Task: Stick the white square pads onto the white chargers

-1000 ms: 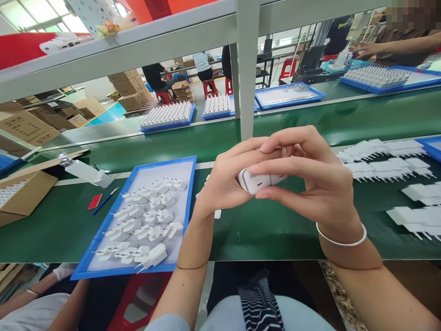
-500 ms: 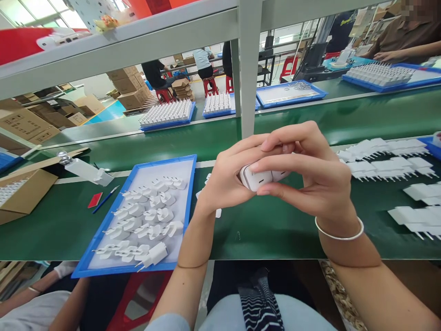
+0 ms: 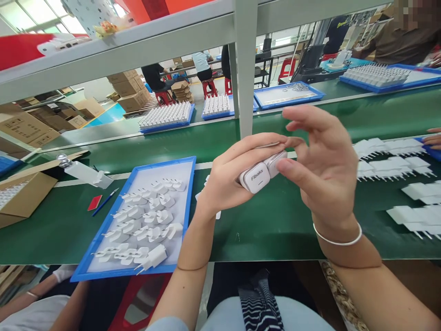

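Observation:
Two white plug-in chargers sit side by side in my left hand (image 3: 229,172), whose fingers are wrapped over them. The nearer charger (image 3: 255,178) has grey lettering and a small slot on its end face; the second charger (image 3: 275,163) is partly covered. Close at the right, my right hand (image 3: 324,165) is open with fingers spread. Its thumb tip is at the edge of the second charger; whether it touches cannot be made out. Below my left wrist, more white pieces (image 3: 218,214) are mostly hidden. Left of it lies a blue-rimmed tray (image 3: 189,202) of white chargers (image 3: 151,257).
Rows of white chargers (image 3: 413,216) lie on the green bench (image 3: 262,239) at right. A metal post (image 3: 245,69) rises behind my hands. A carton (image 3: 31,197), a blue pen (image 3: 105,202) and a red pad (image 3: 94,202) are at left. A co-worker's hand (image 3: 434,138) shows far right.
My right hand has opened and drawn back to the right, uncovering the lettering on the nearer charger. My left hand keeps its hold. A co-worker's hand has come into view at far right.

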